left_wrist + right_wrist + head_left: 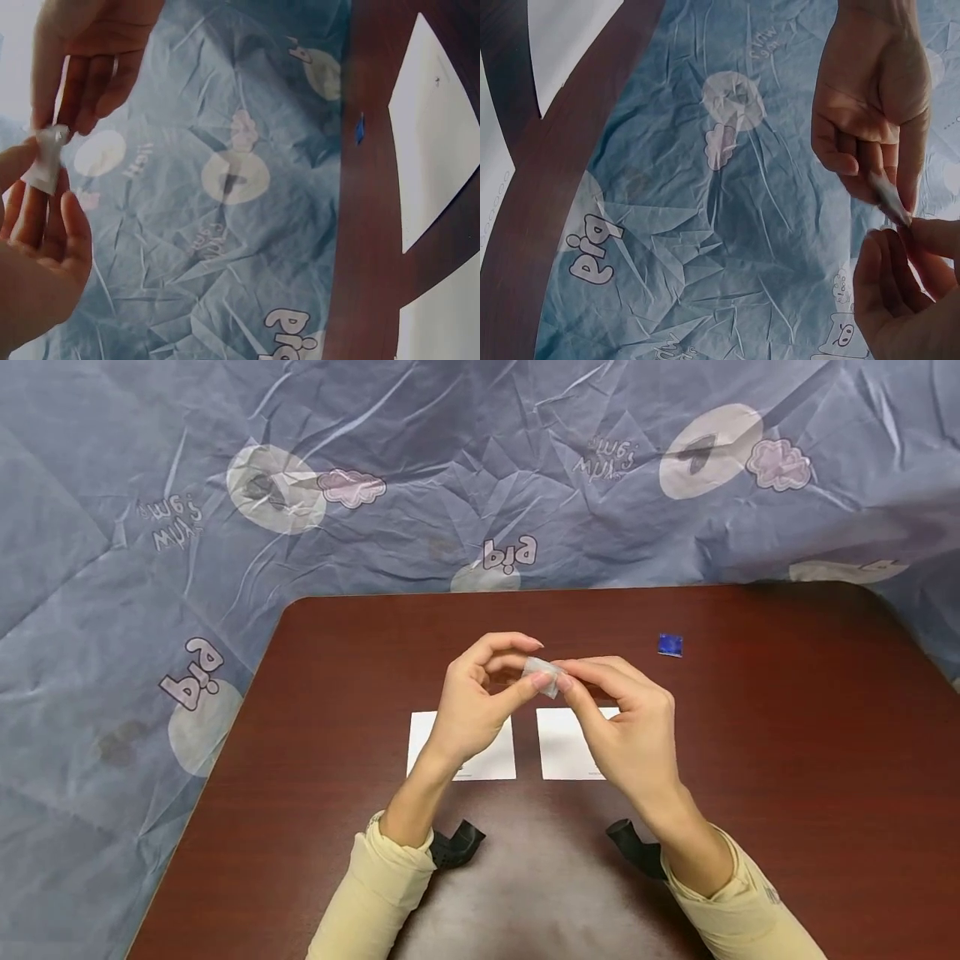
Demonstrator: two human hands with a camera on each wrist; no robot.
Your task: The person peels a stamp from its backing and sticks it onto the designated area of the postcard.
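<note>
A small whitish packet (544,676) is held up between both hands, above the table. My left hand (477,702) pinches its left side between thumb and fingers, with the index finger arched over it. At its right edge, the thumb and index finger of my right hand (633,718) pinch a corner. In the left wrist view the packet (46,160) looks flat and pale, with the left thumb across it. The right wrist view shows the packet (889,197) nearly edge-on between the two hands' fingertips.
Two white cards (487,752) lie side by side on the reddish-brown table (787,735), partly behind the hands. A small blue square packet (671,645) lies at the back right. Black wrist mounts (457,845) stick out by the sleeves. A wrinkled printed blue sheet (420,460) hangs behind the table.
</note>
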